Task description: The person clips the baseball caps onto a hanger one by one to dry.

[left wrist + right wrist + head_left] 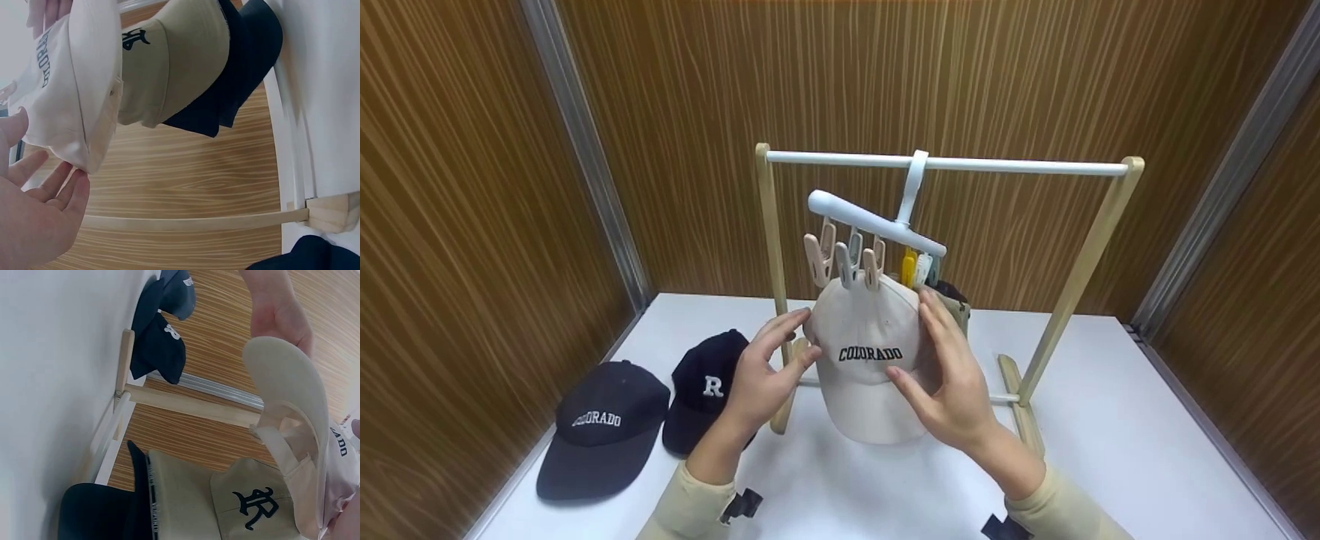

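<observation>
A cream baseball cap (866,352) lettered COLORADO hangs brim down from clothespins (847,262) on a white clip hanger (877,222). My left hand (765,379) touches the cap's left side with spread, fairly straight fingers, its thumb close to the front. On the right side, my right hand (956,375) lays extended fingers along the crown, and its thumb rests near the lettering. Behind the cream cap, a khaki cap (247,498) with a dark R and a navy cap (261,34) hang in a row, mostly hidden in the head view.
The hanger hooks over the white bar (1020,165) of a wooden-legged rack (1080,270). On the white table (1125,420), at the left, lie a dark COLORADO cap (607,431) and a navy R cap (709,382). Wood-grain panels (840,82) enclose the table.
</observation>
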Action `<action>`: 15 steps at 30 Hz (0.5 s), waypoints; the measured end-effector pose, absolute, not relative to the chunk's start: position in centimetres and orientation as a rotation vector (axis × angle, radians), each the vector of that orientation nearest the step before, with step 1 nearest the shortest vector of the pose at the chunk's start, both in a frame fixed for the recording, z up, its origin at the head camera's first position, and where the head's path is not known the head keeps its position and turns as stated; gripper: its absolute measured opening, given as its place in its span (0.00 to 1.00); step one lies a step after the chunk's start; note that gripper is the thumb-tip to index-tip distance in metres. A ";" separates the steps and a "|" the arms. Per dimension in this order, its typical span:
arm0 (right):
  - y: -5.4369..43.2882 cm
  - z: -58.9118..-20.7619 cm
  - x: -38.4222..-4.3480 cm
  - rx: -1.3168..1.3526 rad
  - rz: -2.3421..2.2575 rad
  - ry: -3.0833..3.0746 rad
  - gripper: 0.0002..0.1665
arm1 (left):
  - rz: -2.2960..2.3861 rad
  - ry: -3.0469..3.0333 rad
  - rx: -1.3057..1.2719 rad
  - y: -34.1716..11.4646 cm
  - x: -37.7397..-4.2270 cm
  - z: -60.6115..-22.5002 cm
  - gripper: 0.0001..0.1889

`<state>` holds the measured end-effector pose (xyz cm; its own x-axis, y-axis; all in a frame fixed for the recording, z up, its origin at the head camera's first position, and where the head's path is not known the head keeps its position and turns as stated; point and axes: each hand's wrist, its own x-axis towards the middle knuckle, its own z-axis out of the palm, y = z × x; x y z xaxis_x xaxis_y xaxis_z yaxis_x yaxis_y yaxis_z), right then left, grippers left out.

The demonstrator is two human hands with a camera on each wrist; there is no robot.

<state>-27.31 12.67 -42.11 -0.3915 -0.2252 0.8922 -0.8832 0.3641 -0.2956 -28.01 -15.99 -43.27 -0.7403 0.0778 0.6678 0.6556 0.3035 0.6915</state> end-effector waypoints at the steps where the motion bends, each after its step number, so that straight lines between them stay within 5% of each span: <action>1: 12.7 -42.2 -27.3 0.975 1.039 -1.823 0.53 | -1.450 -2.050 -0.653 -16.1 -28.0 -43.4 0.28; 15: 13.0 -43.9 -26.9 1.004 0.905 -1.799 0.48 | -1.430 -2.046 -0.713 -17.0 -27.9 -44.3 0.24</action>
